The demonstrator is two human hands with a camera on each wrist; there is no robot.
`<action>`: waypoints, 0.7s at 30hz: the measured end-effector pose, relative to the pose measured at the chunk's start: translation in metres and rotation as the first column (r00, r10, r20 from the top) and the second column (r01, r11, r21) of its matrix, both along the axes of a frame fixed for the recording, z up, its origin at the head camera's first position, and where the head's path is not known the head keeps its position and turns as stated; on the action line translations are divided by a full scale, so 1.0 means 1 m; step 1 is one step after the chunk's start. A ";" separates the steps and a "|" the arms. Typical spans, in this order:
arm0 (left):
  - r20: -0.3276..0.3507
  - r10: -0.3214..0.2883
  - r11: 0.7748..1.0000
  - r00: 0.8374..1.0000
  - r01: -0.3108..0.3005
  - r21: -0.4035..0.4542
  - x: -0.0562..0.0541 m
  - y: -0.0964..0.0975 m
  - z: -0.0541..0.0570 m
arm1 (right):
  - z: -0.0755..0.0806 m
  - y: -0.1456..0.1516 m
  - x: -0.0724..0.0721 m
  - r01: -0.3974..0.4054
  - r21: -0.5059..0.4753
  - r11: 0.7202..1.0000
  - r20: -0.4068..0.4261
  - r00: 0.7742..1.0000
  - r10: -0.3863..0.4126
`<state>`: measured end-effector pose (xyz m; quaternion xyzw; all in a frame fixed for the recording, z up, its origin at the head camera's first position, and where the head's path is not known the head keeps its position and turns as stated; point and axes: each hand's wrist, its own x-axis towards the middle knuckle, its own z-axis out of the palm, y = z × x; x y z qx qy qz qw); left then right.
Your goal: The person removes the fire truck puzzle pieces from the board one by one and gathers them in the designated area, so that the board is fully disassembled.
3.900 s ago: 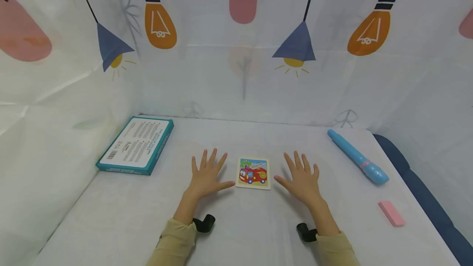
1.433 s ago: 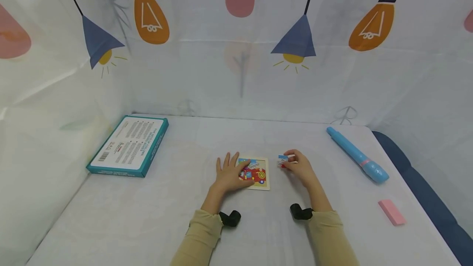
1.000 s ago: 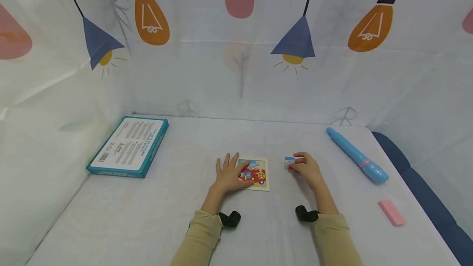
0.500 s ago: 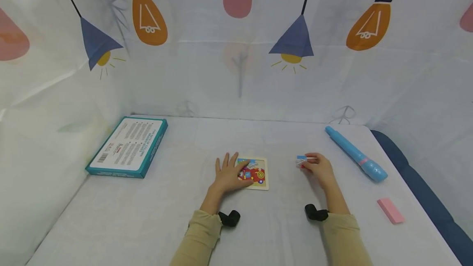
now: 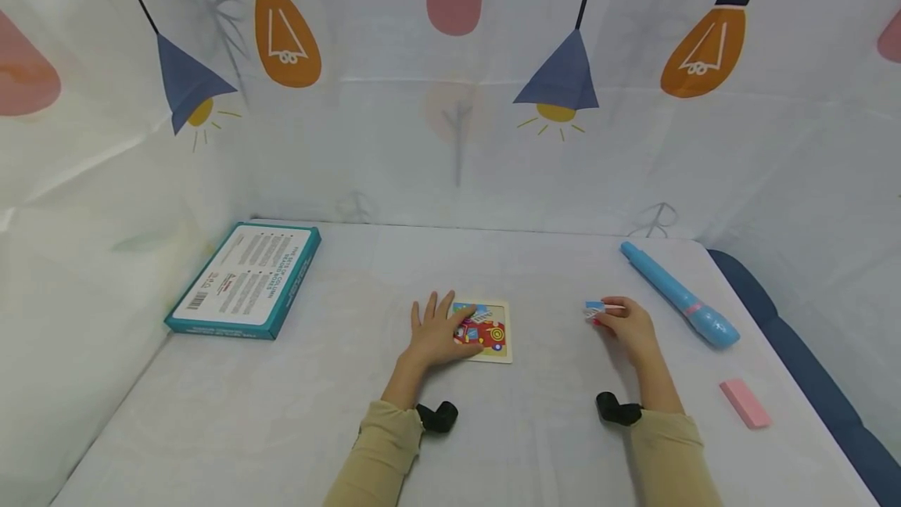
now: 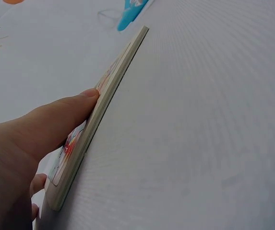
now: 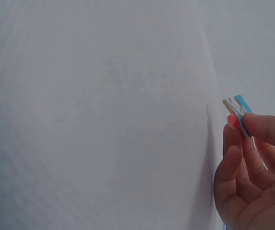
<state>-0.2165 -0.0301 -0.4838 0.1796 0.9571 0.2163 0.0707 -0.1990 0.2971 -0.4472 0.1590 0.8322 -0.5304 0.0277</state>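
Observation:
A small square jigsaw puzzle [image 5: 498, 352] with a red fire engine picture and a pale wooden frame lies mid-table. Bare tan wood shows at the picture's upper right corner. My left hand [image 5: 435, 336] rests on the puzzle's left side, fingers spread. In the left wrist view the thumb [image 6: 70, 112] presses on the frame's near edge. To the right of the puzzle, my right hand [image 5: 632, 331] pinches a blue, white and red puzzle piece [image 5: 594, 308] between thumb and fingers. The right wrist view shows this piece [image 7: 238, 114] tilted, held above the white surface.
A teal-edged flat box [image 5: 246, 280] lies at the back left. On the right are a light blue microphone-shaped object [image 5: 679, 294] and a pink block [image 5: 746, 404]. A printed white curtain [image 5: 394, 155] stands behind the white table [image 5: 281, 413].
Both hands started apart with fingers spread. The left came onto the puzzle; the right has a puzzle piece in its pinch and has carried it rightward, away from the puzzle.

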 end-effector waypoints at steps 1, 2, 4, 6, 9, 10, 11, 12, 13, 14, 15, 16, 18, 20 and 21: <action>0.000 -0.002 1.000 1.000 0.001 0.006 0.000 0.000 0.001 | 0.000 0.001 0.000 0.003 0.000 1.000 0.001 1.000 -0.003; -0.001 -0.004 1.000 1.000 0.004 0.019 0.001 0.000 0.001 | 0.000 0.002 0.001 0.005 -0.001 1.000 -0.002 1.000 -0.005; -0.001 -0.007 0.999 1.000 0.007 0.043 0.002 -0.001 0.002 | -0.001 0.004 0.001 0.014 0.002 1.000 -0.003 1.000 -0.014; -0.015 -0.015 0.998 1.000 0.016 0.061 0.004 -0.002 0.003 | -0.001 0.006 0.002 0.021 0.003 1.000 -0.001 1.000 -0.021; -0.017 -0.016 0.997 1.000 0.017 0.069 0.005 -0.003 0.003 | -0.002 0.011 0.003 0.030 0.014 0.999 0.007 1.000 -0.030; -0.016 -0.015 0.998 1.000 0.016 0.066 0.005 -0.002 0.004 | -0.002 0.012 0.004 0.032 0.018 0.999 0.007 0.999 -0.032; -0.016 -0.014 0.998 1.000 0.015 0.056 0.004 -0.002 0.003 | -0.002 0.014 0.004 0.033 0.023 0.999 0.007 0.999 -0.033; -0.002 -0.009 0.999 1.000 0.009 0.043 0.003 -0.001 0.003 | -0.003 0.015 0.005 0.035 0.026 0.999 0.005 0.999 -0.035; -0.001 -0.006 0.999 1.000 0.006 0.035 0.003 -0.001 0.002 | -0.003 0.017 0.005 0.038 0.029 0.999 0.004 0.999 -0.038; -0.002 -0.005 1.000 1.000 0.005 0.027 0.002 0.000 0.001 | -0.003 0.019 0.005 0.039 0.030 0.999 0.003 0.999 -0.039; -0.001 -0.003 1.000 1.000 0.003 0.017 0.001 0.000 0.001 | -0.003 0.020 0.005 0.041 0.031 0.999 0.003 0.999 -0.041; -0.001 -0.002 1.000 1.000 0.002 0.010 0.001 0.000 0.001 | -0.002 0.021 0.006 0.042 0.031 0.999 0.005 0.999 -0.042; -0.003 -0.001 1.000 1.000 0.001 0.003 0.002 0.000 0.002 | -0.001 0.023 0.006 0.045 0.025 0.999 0.015 0.999 -0.045; -0.008 -0.002 1.000 1.000 0.002 0.003 0.002 0.000 0.002 | 0.001 0.026 0.007 0.044 0.019 0.999 0.026 0.999 -0.044; -0.007 -0.002 1.000 1.000 0.002 0.003 0.002 0.000 0.003 | 0.001 0.027 0.007 0.045 0.016 0.999 0.031 0.998 -0.045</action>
